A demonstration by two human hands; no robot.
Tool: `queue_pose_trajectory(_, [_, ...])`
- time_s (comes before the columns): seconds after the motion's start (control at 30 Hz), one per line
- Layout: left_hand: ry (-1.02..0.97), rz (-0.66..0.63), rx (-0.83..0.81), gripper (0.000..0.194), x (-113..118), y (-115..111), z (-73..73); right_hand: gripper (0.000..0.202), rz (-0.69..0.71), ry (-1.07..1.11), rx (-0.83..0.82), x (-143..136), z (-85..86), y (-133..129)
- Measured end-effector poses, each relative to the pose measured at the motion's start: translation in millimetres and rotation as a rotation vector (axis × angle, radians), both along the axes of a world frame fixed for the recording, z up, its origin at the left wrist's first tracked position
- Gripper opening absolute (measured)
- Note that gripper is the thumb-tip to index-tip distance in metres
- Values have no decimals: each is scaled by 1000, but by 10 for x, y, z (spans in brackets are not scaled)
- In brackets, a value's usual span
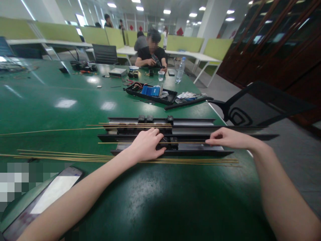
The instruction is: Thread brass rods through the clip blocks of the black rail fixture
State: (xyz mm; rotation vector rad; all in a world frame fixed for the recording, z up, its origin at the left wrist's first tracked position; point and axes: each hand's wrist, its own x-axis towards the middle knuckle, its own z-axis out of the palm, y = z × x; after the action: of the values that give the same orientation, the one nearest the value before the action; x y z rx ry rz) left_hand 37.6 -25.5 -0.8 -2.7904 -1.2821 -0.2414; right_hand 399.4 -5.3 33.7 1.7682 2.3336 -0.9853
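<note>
My right hand (222, 138) pinches the right end of a thin brass-coloured rod (192, 143), which runs lengthwise along the nearest black metal channel (200, 153). Curled over a small black block (164, 144) in that channel is my left hand (147, 144), thumb on the near side. Another black block (174, 143) sits just right of it. Behind, more black rails lie parallel, with black blocks (149, 119) on them and several thin rods (130, 126) across them. A bundle of long brass rods (190, 161) lies on the table in front of the channel.
On the green table (140, 201) a phone (57, 190) lies at the lower left. Beyond the rails are a black tray (150, 95) with blue parts, a cloth (187, 97) and a water bottle (180, 70). A co-worker (152, 53) sits opposite; a chair (260, 100) stands right.
</note>
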Motion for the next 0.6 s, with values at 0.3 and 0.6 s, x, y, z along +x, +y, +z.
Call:
queue_pose_trajectory(0.3, [-4, -3, 8, 39, -10, 2, -20, 55, -10, 1, -7, 50, 11, -5])
queue_pose_trajectory(0.6, [-6, -6, 1, 39, -8, -6, -6, 51, -13, 2, -10, 106, -1, 10])
